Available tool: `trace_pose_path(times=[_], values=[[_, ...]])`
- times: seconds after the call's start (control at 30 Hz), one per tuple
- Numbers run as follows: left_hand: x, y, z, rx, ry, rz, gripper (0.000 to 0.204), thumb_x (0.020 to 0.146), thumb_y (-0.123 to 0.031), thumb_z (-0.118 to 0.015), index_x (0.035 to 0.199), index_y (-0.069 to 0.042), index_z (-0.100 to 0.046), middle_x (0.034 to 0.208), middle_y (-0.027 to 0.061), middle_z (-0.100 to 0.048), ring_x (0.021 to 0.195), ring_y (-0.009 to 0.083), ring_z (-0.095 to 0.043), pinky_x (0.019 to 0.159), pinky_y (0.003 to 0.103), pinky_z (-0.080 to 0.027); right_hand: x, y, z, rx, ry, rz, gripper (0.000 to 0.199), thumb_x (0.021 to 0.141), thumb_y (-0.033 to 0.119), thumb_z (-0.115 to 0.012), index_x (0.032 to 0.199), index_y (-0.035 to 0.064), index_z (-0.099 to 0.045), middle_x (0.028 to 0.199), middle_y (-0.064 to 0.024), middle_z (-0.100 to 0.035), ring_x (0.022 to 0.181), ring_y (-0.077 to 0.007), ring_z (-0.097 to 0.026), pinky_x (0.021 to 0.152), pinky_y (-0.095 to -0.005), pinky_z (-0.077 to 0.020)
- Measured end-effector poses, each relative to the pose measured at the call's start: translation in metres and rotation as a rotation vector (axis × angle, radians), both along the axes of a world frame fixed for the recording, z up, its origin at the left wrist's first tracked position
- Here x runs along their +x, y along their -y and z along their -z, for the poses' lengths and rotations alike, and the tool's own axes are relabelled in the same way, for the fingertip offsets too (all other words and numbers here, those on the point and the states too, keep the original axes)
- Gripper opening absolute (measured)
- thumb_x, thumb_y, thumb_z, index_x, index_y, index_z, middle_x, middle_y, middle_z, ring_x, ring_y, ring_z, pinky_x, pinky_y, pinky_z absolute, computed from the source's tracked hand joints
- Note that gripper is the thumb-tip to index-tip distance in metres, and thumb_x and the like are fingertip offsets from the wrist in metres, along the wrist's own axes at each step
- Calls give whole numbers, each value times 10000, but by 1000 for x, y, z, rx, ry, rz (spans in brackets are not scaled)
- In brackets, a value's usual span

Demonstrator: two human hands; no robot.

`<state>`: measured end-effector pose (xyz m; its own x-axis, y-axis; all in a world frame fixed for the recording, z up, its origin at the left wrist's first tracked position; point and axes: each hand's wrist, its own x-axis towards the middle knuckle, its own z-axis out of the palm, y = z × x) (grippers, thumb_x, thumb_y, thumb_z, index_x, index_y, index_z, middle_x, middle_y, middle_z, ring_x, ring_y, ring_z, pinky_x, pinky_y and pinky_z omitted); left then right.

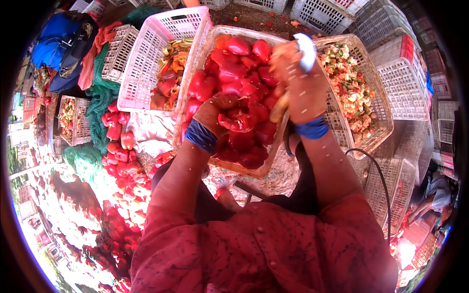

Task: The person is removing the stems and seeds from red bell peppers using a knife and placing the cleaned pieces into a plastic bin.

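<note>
My left hand (218,115), in a soiled glove with a blue band at the wrist, is closed around a red bell pepper (238,122) whose top is cut open. It is held over a crate (266,168) heaped with red bell peppers (234,73). My right hand (306,95), gloved and blue-banded too, is raised over the crate's right edge, closed on a tool with a shiny pale blade (306,52). Motion blurs it, and a pale orange mass beside the blade is too smeared to identify. Pale seeds are scattered around both hands and on my forearms.
To the right, a crate (386,117) holds pepper cores and seeds (349,85). A white crate (132,93) with pepper scraps stands left. Loose red peppers (122,161) pile on the left floor. Stacked crates (398,83) rise at right, near a dark cable (386,190).
</note>
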<state>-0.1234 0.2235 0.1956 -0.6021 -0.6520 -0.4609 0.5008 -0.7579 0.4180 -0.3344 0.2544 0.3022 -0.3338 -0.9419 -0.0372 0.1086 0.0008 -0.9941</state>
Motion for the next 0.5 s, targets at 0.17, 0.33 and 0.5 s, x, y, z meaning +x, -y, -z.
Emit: trace_pose_path(times=[0.17, 0.33, 0.5], values=[[-1, 21, -20, -568, 524, -316, 291, 845, -14, -647, 1132, 27, -619, 1011, 135, -693, 876, 229, -691, 740, 340, -585, -188, 9, 41, -123, 1014, 521, 493, 932, 564, -531, 846, 79, -542, 603, 29, -487, 523, -122, -459, 573, -374, -439], [-21, 30, -23, -955, 1004, -644, 299, 839, 30, -662, 1135, 5, -627, 1034, 74, -682, 951, 136, -646, 830, 249, -511, -196, 3, 50, -186, 892, 220, 378, 1010, 408, -428, 898, 61, -527, 798, -9, -569, 639, -121, -512, 651, -345, -437], [-28, 6, -4, -1251, 1188, -442, 352, 848, 77, -639, 1188, -14, -616, 1143, 77, -649, 1058, 155, -615, 935, 288, -485, -182, 11, 55, -80, 1006, 248, 187, 973, 236, -492, 894, 73, -539, 746, 1, -535, 600, -147, -488, 597, -338, -437]])
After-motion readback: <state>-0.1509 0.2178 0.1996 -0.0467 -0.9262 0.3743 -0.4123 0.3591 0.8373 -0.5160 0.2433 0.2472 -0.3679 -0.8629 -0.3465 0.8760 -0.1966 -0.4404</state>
